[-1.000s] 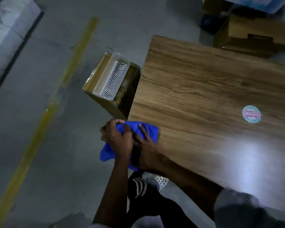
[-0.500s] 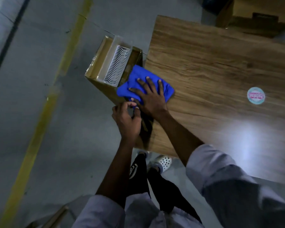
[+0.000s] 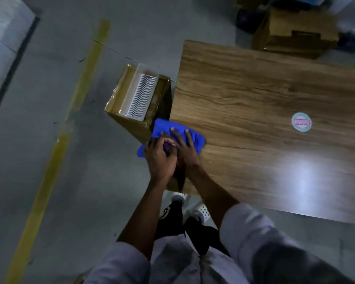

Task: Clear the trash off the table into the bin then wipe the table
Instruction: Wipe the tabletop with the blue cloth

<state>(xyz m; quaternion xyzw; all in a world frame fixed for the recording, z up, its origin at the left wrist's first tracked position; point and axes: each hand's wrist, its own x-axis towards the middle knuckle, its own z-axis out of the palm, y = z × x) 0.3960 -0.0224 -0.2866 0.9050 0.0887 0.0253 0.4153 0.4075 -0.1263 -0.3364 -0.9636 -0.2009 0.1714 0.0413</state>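
A blue cloth (image 3: 162,127) lies on the left edge of the wooden table (image 3: 254,95), part of it hanging over the side. My right hand (image 3: 186,149) presses flat on the cloth with fingers spread. My left hand (image 3: 158,159) sits just off the table's edge against the right hand, fingers curled into the overhanging part of the cloth. The bin, an open cardboard box (image 3: 135,128), stands on the floor against the table's left side, just beyond the cloth. A white ribbed tray (image 3: 140,97) lies inside it.
A round pale sticker (image 3: 301,122) is on the tabletop to the right. A closed cardboard box (image 3: 295,31) stands beyond the table's far edge. A yellow floor line (image 3: 55,140) runs past the bin on the left. My feet (image 3: 201,212) are under the near corner.
The cloth under my right hand slid along the left edge, away toward the bin and then back toward me. My left hand left the cloth half a second ago and now meets it again.
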